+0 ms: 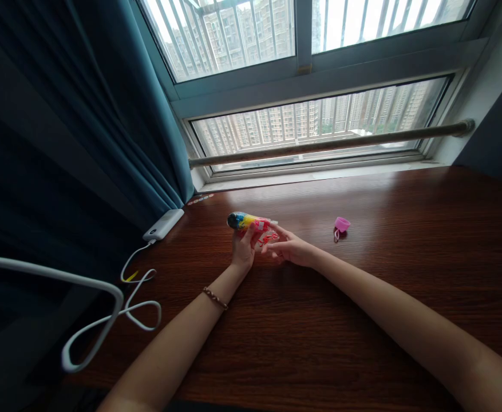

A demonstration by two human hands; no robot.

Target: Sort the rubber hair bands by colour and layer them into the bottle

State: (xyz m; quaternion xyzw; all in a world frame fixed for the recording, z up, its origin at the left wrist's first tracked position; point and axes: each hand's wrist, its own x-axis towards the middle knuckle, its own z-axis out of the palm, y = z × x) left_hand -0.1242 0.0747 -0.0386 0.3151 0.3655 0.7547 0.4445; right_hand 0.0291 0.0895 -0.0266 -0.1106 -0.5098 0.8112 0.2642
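Observation:
My left hand (244,250) is wrapped round a clear tube-shaped container (247,220) packed with small coloured pieces in dark, blue, yellow and red-pink bands. The tube lies roughly level above the table, its dark end to the left. At its right end is my right hand (292,247), fingers apart, the upper fingers near or touching the tube. Thin red strands or loops (269,238) show between the two hands; whether they are inside clear plastic or loose, I cannot tell. A pink cap (342,225) with a small loop rests on the table to the right.
The brown wooden table (362,320) runs up to the window. A white power-bank-like box (163,224) with a white cable (143,306) lies at the left by the blue curtain (147,143). A metal rail (332,147) crosses before the window.

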